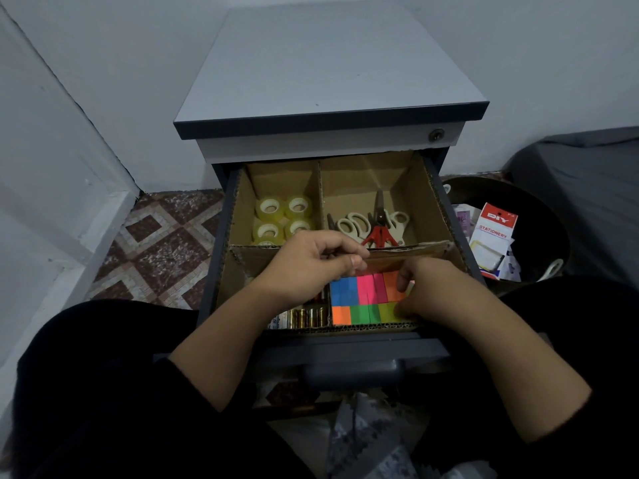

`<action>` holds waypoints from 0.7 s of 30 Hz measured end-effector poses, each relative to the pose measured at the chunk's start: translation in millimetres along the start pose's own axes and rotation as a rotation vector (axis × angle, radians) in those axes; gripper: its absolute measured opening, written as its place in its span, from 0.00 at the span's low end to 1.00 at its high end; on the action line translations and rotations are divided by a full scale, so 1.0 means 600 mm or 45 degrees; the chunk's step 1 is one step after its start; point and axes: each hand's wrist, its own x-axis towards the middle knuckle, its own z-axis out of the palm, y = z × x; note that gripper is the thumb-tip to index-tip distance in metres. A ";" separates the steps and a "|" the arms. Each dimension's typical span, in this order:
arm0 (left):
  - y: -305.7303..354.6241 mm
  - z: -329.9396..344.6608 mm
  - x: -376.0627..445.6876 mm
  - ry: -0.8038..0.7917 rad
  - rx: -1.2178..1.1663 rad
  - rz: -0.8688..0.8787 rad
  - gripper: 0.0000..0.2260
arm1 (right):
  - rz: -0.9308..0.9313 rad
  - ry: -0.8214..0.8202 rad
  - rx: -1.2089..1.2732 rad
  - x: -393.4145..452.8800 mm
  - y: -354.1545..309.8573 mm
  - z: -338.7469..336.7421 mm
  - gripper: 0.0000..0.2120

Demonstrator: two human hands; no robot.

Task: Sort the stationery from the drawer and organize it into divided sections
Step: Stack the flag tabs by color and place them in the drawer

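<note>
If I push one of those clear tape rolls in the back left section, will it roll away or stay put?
Probably stays put. The tape rolls appear to lie flat, holes facing up, so a push should slide rather than roll one. They sit packed together against the cardboard divider, leaving little room. They look small, so likely light.

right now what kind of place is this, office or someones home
Probably a room at home: a small grey drawer cabinet stands in a wall corner on a patterned tiled floor, beside a dark bin holding stationery packaging.

Dim, cool, even light from above; I see soft shadows only, no glare, mild softness throughout, and wide-angle bending toward edges.
</note>
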 end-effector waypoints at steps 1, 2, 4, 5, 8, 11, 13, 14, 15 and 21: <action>0.000 0.000 0.000 0.000 0.006 0.001 0.08 | 0.001 -0.016 -0.010 -0.001 0.001 0.000 0.10; 0.000 0.000 0.000 0.003 0.008 -0.002 0.08 | -0.004 -0.029 -0.018 0.000 0.001 0.000 0.10; 0.001 0.000 -0.001 0.004 -0.004 -0.005 0.08 | -0.030 -0.038 -0.036 0.000 0.003 0.002 0.10; 0.001 0.001 -0.001 0.005 -0.009 -0.004 0.08 | -0.048 -0.033 -0.050 0.001 0.003 0.003 0.11; 0.003 0.001 -0.002 0.004 -0.006 -0.001 0.08 | -0.100 -0.014 -0.108 0.002 0.003 0.005 0.12; 0.003 0.001 -0.001 0.008 -0.005 -0.008 0.09 | -0.150 -0.026 -0.156 0.001 0.001 0.003 0.12; 0.002 0.001 -0.001 0.010 -0.008 -0.008 0.09 | -0.167 -0.028 -0.190 0.002 0.000 0.003 0.11; 0.002 0.001 -0.001 0.012 -0.008 -0.008 0.09 | -0.167 -0.032 -0.201 0.003 -0.001 0.003 0.11; 0.002 0.001 -0.002 0.013 -0.008 -0.010 0.09 | -0.163 -0.043 -0.202 0.003 -0.001 0.003 0.11; 0.003 0.001 -0.002 0.005 -0.020 -0.023 0.09 | 0.024 0.087 -0.127 0.008 0.012 -0.011 0.04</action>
